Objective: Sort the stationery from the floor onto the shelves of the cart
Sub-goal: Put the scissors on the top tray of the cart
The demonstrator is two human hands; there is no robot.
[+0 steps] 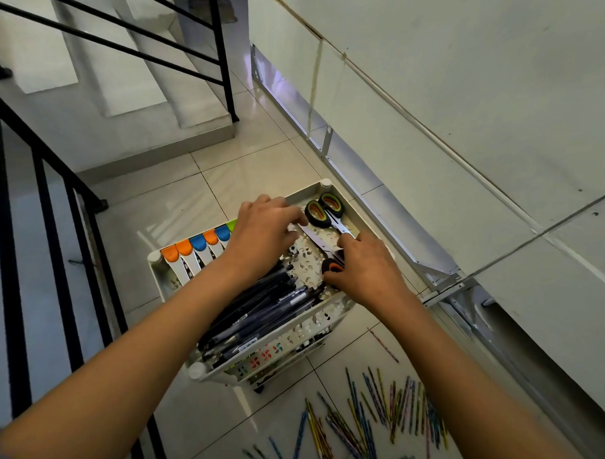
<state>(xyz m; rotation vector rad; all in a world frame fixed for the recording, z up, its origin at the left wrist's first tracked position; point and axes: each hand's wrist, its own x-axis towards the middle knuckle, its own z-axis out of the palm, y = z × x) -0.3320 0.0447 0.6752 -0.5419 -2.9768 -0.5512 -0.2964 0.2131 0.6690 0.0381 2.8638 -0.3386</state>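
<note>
Step in hand: arranging scissors on the cart's top shelf (314, 190). Left hand (260, 233) touches the blade end of one pair of scissors (312, 238); right hand (365, 266) grips its orange-black handle at the near right. A second pair (324, 209) lies at the far end, pens (257, 310) near, white clips (197, 249) left. Pencils (373, 410) lie on the floor, near right. Probable next: release, reach down for pencils.

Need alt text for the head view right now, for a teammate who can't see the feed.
Both hands work over the top shelf of a white cart: the right hand grips scissors by the handle while the left hand touches the blade end. Dark pens fill the shelf's near side; many pencils lie on the floor.
</note>
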